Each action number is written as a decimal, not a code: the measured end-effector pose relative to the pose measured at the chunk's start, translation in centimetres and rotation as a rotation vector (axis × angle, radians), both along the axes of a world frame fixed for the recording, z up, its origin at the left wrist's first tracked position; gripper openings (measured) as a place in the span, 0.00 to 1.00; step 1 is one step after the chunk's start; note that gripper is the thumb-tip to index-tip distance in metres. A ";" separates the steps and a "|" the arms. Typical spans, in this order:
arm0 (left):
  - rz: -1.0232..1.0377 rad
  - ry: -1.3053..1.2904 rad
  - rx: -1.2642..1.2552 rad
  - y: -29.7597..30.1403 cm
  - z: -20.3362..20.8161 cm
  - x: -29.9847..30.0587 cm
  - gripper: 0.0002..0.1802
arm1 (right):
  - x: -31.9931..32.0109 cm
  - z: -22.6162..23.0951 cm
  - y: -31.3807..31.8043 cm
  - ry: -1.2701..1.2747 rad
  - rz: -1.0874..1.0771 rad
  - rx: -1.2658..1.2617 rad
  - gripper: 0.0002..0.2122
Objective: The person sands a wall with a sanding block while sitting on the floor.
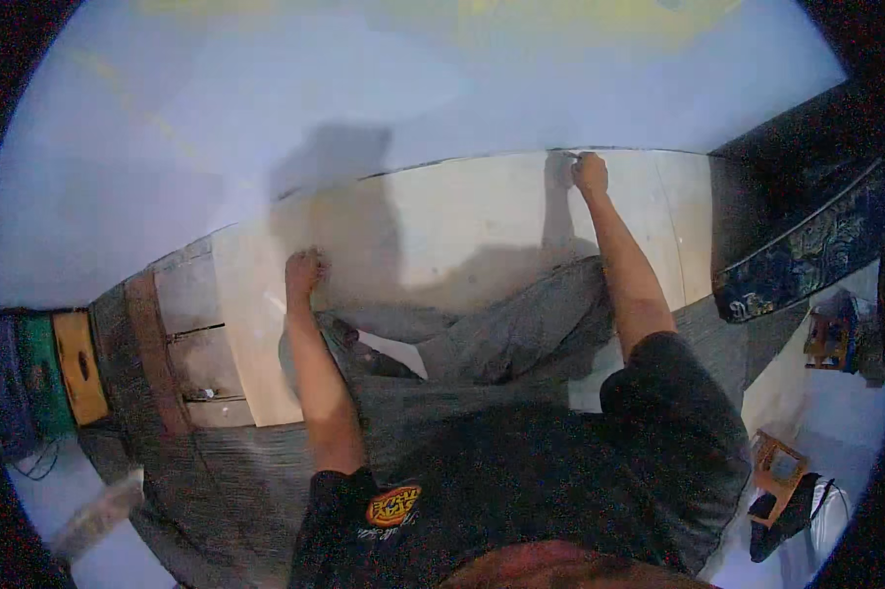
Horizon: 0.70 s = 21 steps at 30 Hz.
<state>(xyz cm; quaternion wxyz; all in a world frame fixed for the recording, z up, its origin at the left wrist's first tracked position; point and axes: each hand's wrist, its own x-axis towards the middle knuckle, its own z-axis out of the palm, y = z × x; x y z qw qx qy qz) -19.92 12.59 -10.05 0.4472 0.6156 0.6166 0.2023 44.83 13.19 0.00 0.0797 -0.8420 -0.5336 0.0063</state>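
My right hand (590, 175) is at the far edge of a pale, flat sheet or board (477, 211), where it meets the wall. Its fingers are closed, and a small dark bit shows at the fingertips, too small to name. Nearer and to the left, my left hand (307, 270) is closed over the same pale surface. Whatever it may hold is hidden. Both arms reach forward, and the hands cast dark shadows on the sheet. My bent legs, in grey trousers (531, 314), rest just on the near side of it.
A bluish-white wall (413, 88) rises behind. Dark patterned cloth (806, 245) lies at the right. Bare planks (207, 353) and dark striped fabric (256, 481) are at the left, beyond them a yellow-orange panel with a slot (79, 368). A brown wooden object (778, 466) stands lower right.
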 end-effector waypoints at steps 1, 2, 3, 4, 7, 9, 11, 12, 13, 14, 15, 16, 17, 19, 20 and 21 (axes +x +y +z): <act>0.023 0.002 -0.021 -0.1 0.4 -0.2 0.18 | -0.2 0.1 0.0 0.029 -0.084 0.033 0.12; 0.027 -0.005 -0.050 0.0 0.7 0.4 0.18 | -0.7 -0.5 -0.3 -0.002 -0.095 0.076 0.09; 0.046 0.000 -0.078 -0.1 0.8 0.4 0.18 | -2.7 -0.6 -0.1 -0.031 0.026 0.036 0.08; 0.050 0.022 -0.013 -0.4 -0.2 -1.4 0.19 | -5.9 -0.3 0.9 -0.054 0.166 0.006 0.08; 0.221 -0.143 -0.174 0.4 -1.1 0.1 0.19 | -12.6 -1.2 1.0 -0.027 0.189 -0.210 0.08; 0.108 -0.085 0.004 0.1 -2.4 -2.8 0.19 | -20.1 -0.1 1.4 0.087 0.302 -0.158 0.09; 0.236 -0.209 -0.185 -0.4 1.1 1.2 0.18 | -21.2 0.9 -0.9 0.167 0.354 -0.165 0.10; 0.281 -0.238 -0.196 -0.8 1.4 0.1 0.17 | -23.2 2.6 -1.3 0.218 0.438 -0.165 0.12; 0.315 -0.274 -0.206 -0.9 1.0 -0.6 0.17 | -24.0 3.8 -1.6 0.263 0.512 -0.164 0.13; 0.321 -0.319 -0.220 -0.3 0.5 -0.1 0.16 | -22.8 3.6 -1.9 0.270 0.509 -0.147 0.14; 0.254 -0.328 -0.193 0.6 0.2 0.9 0.16 | -20.4 2.5 -2.3 0.275 0.495 -0.128 0.14; 0.197 -0.334 -0.169 1.1 -0.4 1.5 0.15 | -18.3 2.0 -2.8 0.283 0.489 -0.113 0.15; 0.168 -0.327 -0.143 0.8 -1.1 0.7 0.15 | -17.8 2.8 -3.3 0.400 0.479 -0.128 0.17; 0.141 -0.063 -0.012 -0.4 -2.6 -4.0 0.15 | -20.4 5.4 -3.9 0.351 0.441 -0.100 0.17; 0.061 0.041 0.008 -0.6 -2.3 -3.6 0.16 | -20.3 6.0 -5.1 0.310 0.383 -0.093 0.17; -0.027 0.144 0.038 -0.6 -1.6 -2.7 0.16 | -19.5 5.0 -6.3 0.253 0.438 -0.048 0.15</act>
